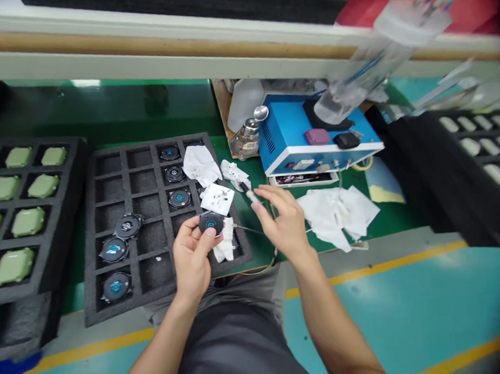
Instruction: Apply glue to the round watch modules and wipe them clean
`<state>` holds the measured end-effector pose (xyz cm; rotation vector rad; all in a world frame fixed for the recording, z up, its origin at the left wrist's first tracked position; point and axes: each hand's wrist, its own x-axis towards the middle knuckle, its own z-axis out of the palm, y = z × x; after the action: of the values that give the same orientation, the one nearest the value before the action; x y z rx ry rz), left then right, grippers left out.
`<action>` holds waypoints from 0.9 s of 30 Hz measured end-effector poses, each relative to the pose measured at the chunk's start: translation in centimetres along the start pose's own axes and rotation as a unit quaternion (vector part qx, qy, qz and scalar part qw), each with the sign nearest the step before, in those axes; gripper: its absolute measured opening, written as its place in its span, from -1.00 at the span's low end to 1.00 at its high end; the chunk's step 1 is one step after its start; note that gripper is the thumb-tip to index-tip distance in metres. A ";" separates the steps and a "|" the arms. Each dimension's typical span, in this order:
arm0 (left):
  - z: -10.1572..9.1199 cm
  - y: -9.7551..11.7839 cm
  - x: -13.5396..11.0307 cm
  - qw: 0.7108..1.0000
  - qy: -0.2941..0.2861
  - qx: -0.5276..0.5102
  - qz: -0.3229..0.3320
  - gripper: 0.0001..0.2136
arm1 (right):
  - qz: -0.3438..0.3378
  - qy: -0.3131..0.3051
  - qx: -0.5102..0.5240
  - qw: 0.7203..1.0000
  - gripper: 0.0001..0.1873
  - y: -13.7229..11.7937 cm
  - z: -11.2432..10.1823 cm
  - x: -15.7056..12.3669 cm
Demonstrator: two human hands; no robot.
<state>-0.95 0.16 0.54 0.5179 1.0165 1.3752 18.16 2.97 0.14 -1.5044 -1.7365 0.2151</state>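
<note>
My left hand [193,261] grips a round black watch case [211,224], with the thumb across its face, which bears a blue mark. Between the thumb and fingers of my right hand [281,219] is a slim, pen-like tool [252,196] with a dark end; its exact kind is unclear. Just beyond the watch case lies a white wipe with black smudges [217,199]. Under my left hand sits a dark foam tray [149,207] holding several similar watch cases [116,286]. More crumpled white wipes [201,164] lie on the tray's right side.
A blue box-shaped device [286,131] stands at the back right, carrying a clear cup of tools [338,100]. Beside it is a metal-topped bottle [246,139]. White cloths [340,215] lie in front. Foam trays with green cases [13,224] and pale pieces [491,149] flank the bench.
</note>
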 end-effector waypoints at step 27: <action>-0.2 -1.2 -0.5 0.994 -0.064 0.084 0.032 -0.63 | -0.141 0.005 -0.164 0.976 -0.95 -5.6 -2.2 -0.7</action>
<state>-0.36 -0.61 -0.37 0.7608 1.0230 1.3022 15.41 -0.03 4.64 -1.4560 -2.0256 -0.2365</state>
